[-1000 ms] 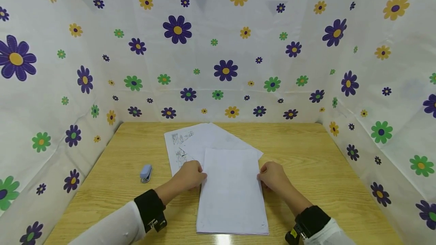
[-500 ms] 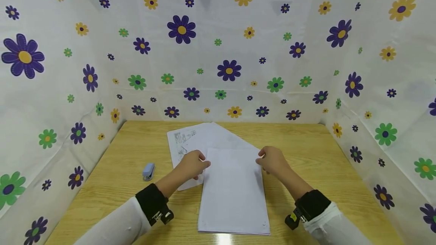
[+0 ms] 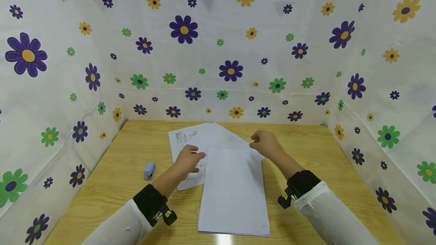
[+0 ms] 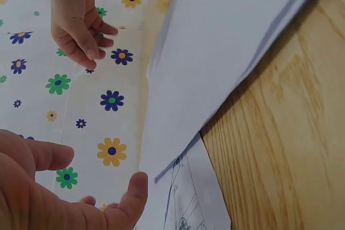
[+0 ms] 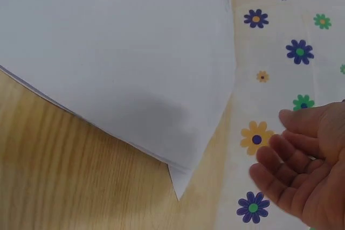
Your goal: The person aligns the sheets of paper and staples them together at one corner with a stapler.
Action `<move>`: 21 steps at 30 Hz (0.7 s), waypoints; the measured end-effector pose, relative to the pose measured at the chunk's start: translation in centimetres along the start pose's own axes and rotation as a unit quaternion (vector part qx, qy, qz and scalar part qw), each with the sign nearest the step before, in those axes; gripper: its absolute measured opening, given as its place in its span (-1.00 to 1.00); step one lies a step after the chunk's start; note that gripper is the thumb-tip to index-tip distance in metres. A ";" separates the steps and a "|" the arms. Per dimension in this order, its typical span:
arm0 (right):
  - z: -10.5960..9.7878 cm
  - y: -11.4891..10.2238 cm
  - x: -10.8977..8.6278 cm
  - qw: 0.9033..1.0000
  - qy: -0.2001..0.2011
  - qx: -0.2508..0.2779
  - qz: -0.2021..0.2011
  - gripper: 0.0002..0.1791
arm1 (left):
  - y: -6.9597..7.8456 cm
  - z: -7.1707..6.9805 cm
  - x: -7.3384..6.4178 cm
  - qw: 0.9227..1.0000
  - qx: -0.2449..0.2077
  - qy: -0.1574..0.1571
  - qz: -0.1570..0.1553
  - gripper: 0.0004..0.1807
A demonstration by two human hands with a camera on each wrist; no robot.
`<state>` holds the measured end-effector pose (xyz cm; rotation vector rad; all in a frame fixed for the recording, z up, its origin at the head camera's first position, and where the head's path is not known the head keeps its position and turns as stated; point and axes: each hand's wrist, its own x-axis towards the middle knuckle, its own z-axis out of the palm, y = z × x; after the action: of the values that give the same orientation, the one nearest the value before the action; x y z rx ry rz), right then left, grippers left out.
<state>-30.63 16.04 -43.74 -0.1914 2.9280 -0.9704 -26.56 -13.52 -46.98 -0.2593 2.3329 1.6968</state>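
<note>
The left hand hovers at ten o'clock of the paper stack and the right hand at one, both relaxed, well apart, apparently not touching it.

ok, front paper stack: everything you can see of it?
The front paper stack is white, looks like several sheets, neatly lined up, with layering along its edges. The top face is mostly blank, with faint marks near both near corners. It lies roughly flat on the table, long sides running away from the person, its far end over the loose sheets. Neither left hand nor right hand grips it.
</note>
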 end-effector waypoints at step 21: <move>5.0 -0.2 6.2 0.994 -0.011 -0.105 -0.006 -0.51 | -0.4 1.1 1.0 0.947 -0.306 0.045 -0.085 -0.07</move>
<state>-36.31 12.16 -47.67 -0.2271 3.0082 -0.6555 -27.33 -12.61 -47.98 -0.6375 1.7046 2.3049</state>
